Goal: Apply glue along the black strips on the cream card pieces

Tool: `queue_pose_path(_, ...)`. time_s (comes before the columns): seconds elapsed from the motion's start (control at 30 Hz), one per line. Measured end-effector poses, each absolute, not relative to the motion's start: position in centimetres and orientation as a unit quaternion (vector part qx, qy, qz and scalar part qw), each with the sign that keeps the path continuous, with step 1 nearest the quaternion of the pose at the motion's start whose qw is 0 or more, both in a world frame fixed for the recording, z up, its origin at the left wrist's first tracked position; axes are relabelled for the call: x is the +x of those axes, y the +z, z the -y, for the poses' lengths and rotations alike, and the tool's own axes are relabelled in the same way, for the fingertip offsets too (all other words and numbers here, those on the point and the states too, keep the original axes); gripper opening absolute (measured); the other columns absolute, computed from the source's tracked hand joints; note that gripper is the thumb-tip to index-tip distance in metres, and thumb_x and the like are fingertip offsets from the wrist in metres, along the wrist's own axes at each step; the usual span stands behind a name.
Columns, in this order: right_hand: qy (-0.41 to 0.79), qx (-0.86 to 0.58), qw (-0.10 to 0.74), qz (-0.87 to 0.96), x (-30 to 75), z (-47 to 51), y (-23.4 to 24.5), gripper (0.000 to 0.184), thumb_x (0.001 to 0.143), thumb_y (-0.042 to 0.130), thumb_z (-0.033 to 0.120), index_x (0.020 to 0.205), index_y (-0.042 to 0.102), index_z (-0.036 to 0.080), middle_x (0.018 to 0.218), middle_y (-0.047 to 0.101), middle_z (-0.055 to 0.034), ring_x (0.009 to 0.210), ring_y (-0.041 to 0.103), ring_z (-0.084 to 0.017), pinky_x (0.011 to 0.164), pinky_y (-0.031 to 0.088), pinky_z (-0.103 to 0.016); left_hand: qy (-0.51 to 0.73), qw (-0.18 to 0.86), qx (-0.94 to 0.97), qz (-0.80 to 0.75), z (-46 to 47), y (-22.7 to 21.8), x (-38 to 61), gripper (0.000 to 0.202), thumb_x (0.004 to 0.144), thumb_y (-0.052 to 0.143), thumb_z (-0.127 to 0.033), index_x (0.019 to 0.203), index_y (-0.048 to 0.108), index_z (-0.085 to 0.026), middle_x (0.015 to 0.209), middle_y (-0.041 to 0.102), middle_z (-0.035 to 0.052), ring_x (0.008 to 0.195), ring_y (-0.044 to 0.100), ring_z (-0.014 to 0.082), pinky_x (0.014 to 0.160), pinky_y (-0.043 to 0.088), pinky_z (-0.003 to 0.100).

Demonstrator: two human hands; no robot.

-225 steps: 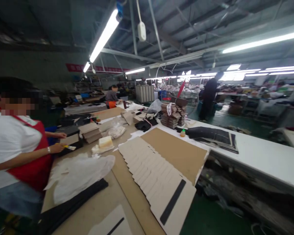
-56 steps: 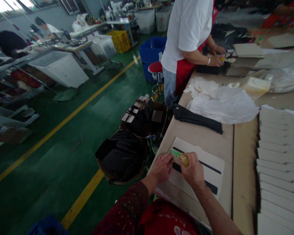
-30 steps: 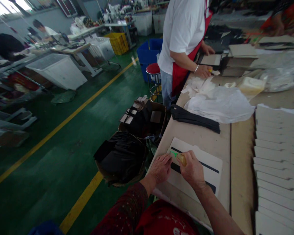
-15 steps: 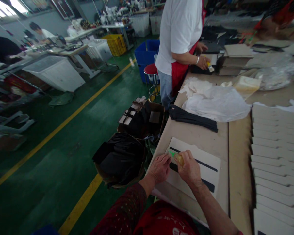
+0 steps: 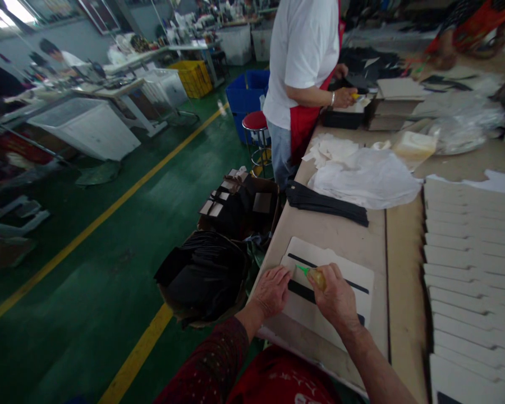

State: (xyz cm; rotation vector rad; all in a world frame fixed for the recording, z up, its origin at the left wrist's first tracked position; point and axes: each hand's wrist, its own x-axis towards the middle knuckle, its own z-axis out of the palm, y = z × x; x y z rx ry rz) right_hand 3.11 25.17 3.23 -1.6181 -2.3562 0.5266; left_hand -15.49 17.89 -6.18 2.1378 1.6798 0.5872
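A pale cardboard panel (image 5: 340, 328) with dark strips across it lies on the table before me. My left hand (image 5: 271, 289) rests flat on the panel's left edge, fingers stretched out and holding nothing. Wrapped round a squeeze bottle (image 5: 318, 279) of yellowish liquid is my right hand (image 5: 336, 294). The bottle tilts down to the left, and its green nozzle (image 5: 302, 270) points at the panel between two dark strips. Whether the tip touches the surface I cannot tell. Beyond the panel lies a bundle of black strips (image 5: 326, 203).
Overlapping pale panels (image 5: 471, 280) line the right side. White cloth-like sheets (image 5: 366, 177) lie farther back, near a co-worker (image 5: 303, 73) with a yellow-handled brush. Left of the table, a box of black pieces (image 5: 202, 280) stands on the floor near a red stool (image 5: 255, 121).
My right hand has moved the squeeze bottle to the right along the panel, away from my left hand. My left hand stays on the panel's edge. The view has shifted slightly.
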Motion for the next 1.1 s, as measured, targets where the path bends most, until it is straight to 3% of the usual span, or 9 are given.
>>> queue_pose_path(0.37,0.174,-0.528,0.121,0.823,0.5,-24.9,2.4,0.011,0.094,0.051,0.029,0.102,0.054,0.022,0.098,0.055,-0.0045,0.081,0.056,-0.018,0.065,0.037,-0.029,0.199,0.179,0.756,-0.597,-17.9,-6.5,-15.5,0.05,0.088,0.05,-0.018,0.138,0.05,-0.016,0.144,0.053,0.0114,0.135,0.045,0.0281,0.111,0.04,0.049)
queue_pose_path(1.1,0.144,-0.588,0.122,0.787,5.7,-23.9,3.5,0.018,0.096,0.051,0.041,0.095,0.055,0.024,0.093,0.057,-0.0016,0.07,0.055,-0.016,0.059,0.034,-0.03,0.2,0.175,0.755,-0.599,-18.0,-6.4,-15.5,0.048,0.09,0.048,-0.02,0.138,0.052,-0.017,0.141,0.055,0.0108,0.134,0.045,0.0275,0.111,0.039,0.048)
